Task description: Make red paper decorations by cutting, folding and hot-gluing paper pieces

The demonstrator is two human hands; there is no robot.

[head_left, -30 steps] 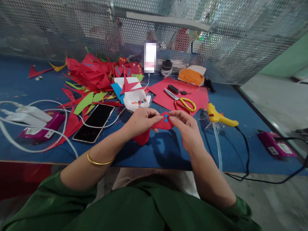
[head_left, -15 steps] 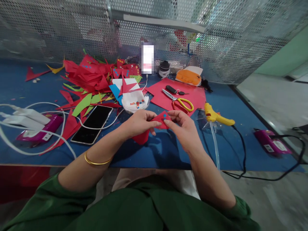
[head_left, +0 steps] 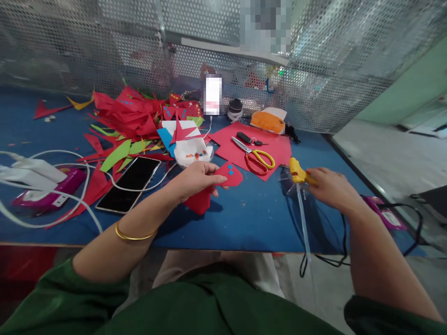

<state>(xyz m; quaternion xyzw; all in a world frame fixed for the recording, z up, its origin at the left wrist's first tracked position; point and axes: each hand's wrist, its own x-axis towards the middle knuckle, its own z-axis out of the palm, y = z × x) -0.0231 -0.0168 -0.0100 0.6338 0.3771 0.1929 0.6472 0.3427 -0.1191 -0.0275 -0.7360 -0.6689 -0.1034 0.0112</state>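
Left hand (head_left: 202, 180) pinched at thumb and fingers, gold-bangled forearm angled inward; right hand (head_left: 330, 187) curled, arm outstretched.

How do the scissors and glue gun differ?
The scissors lie untouched on red paper; the glue gun has the right hand on its handle. The scissors have one yellow and one red handle; the glue gun's handle is yellow. The scissors show metal blades; the glue gun, a clear stick. Both have some yellow.

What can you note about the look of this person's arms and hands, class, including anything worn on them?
The left hand and right hand are gloveless. Dark green sleeves leave both forearms bare; a thin gold bangle circles the left.
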